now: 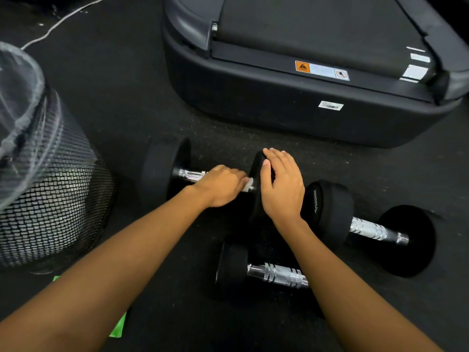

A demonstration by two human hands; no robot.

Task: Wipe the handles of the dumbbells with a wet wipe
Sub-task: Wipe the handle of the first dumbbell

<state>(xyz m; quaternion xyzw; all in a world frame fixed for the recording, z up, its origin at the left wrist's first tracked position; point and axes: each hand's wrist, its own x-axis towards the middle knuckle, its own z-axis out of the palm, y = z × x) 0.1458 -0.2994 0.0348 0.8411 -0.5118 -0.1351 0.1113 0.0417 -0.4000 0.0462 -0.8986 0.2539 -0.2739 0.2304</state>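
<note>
Head view, looking down at the floor (121,102). The left hand (222,185) is down on the far dumbbell (162,168), fingers curled round its chrome handle (190,174). A white wet wipe (248,184) is trapped under those fingers, and a corner of it peeks out at the fingertips, right against the inner face of the weight. The bare stretch of handle runs out on the far side of the knuckles towards the other black weight.

The right hand (281,185) sits just beside the left. It is laid over the top of the dumbbell's nearer weight with fingers stretched out and the thumb along the rim, pressing rather than gripping. The two hands almost touch, with only the wipe's corner and the edge of the weight between them.

Just beyond the right wrist lies a second dumbbell (375,228), with its ribbed chrome bar in full view and one black head close to the back of the right hand. Under the right forearm rests a third dumbbell (278,274), with one end hidden by the arm.

Ahead of both hands stands the black base of a treadmill (279,105), carrying an orange warning sticker (321,70). Off to the outside of the left arm is a mesh bin (55,199) with a clear liner, and a thin pale cable (63,20) trails on the floor beyond it. Something flat and green (119,326) shows from beneath the left forearm, and what it is I cannot tell.
</note>
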